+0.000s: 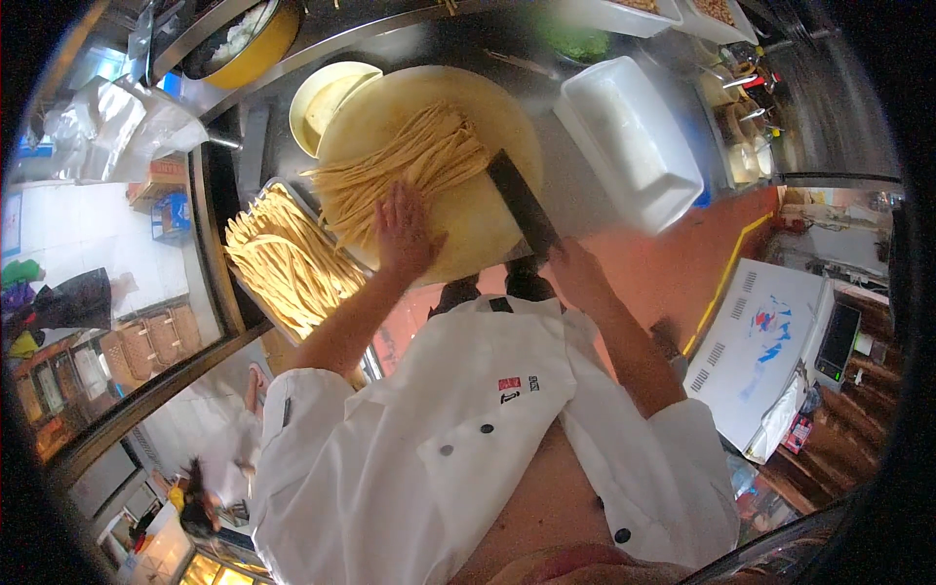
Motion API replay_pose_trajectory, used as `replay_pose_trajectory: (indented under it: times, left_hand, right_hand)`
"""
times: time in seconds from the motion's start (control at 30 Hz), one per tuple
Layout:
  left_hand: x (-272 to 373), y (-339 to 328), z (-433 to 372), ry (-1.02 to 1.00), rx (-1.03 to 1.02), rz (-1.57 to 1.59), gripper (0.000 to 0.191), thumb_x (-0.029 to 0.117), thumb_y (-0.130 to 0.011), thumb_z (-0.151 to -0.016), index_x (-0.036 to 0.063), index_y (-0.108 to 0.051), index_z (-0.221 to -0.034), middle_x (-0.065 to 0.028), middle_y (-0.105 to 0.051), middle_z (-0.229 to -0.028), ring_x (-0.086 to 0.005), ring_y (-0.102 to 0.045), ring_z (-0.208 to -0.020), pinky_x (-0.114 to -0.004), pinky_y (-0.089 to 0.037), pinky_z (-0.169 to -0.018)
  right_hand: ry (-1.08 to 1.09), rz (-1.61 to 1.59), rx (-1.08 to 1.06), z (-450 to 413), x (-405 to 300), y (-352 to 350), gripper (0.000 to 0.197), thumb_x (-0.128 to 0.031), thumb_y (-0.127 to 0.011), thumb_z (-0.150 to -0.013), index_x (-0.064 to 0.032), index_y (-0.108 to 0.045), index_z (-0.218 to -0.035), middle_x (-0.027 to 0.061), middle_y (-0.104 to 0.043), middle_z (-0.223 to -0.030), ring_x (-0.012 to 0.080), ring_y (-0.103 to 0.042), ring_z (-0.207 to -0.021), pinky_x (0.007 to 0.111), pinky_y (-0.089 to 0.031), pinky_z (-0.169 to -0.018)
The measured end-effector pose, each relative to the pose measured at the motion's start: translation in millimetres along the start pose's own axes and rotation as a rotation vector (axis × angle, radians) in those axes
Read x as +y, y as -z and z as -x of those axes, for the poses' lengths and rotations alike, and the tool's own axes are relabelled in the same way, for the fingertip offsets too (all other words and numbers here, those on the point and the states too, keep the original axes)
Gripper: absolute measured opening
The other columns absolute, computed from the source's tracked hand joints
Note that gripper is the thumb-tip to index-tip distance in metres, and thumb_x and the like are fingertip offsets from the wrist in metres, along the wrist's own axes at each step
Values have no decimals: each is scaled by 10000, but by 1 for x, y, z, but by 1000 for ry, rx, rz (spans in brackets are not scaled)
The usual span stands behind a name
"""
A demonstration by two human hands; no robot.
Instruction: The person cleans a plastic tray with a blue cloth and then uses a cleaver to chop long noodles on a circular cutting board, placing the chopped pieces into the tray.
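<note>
A bundle of long tan strips (409,157), like tofu-skin sticks or thick noodles, lies across a round cutting board (468,241). My left hand (406,230) rests flat on the near edge of the bundle, fingers spread a little. In my right hand (578,270) is the handle of a cleaver (523,205), its dark broad blade lying over the board's right part, with the tip by the bundle's right end. More of the strips (292,263) fill a metal tray (252,281) to the left, close against the board.
A cream bowl (314,102) stands behind the board at left. On the right of the steel counter is a white plastic bin (632,139). A yellow pot (267,44) with white food sits at the back left; sauce containers stand at right. Another person (197,504) is at lower left.
</note>
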State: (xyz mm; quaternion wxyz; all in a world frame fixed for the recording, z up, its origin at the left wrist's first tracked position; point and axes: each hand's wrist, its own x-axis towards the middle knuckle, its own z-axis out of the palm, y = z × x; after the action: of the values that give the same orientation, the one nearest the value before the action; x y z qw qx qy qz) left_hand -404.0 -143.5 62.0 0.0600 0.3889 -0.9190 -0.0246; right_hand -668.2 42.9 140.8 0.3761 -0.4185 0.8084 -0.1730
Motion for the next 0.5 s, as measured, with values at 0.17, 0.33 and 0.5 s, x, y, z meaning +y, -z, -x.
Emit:
replay_pose_trajectory:
  times: [0.17,0.33,0.5]
  left_hand:
    - [13,-35,50,-117,-21,145,650,324,-590,-891,-45,-439,-1404,-226,-409,-1463,-443,-377,-1341,-548,-292,-1132]
    - [48,-23,73,42,-42,308,640,279,-610,-863,-50,-442,-1386,-276,-433,-1399,-472,-403,-1289,-556,-313,-1115]
    - [25,-31,51,113,82,187,686,321,-639,-844,-42,-434,-1389,-283,-441,-1375,-467,-414,-1270,-541,-333,-1095]
  right_hand:
    - [35,-15,131,1,9,2,309,-309,-493,-1008,0,-509,-1009,294,-624,-837,495,-622,-819,561,-489,-689]
    - [91,6,216,-53,21,-14,298,-310,-489,-1019,-13,-511,-1013,286,-612,-813,496,-618,-802,556,-488,-665]
    - [164,31,270,-104,10,-25,263,-285,-506,-1019,-23,-515,-1043,290,-608,-833,497,-619,-806,562,-481,-652]
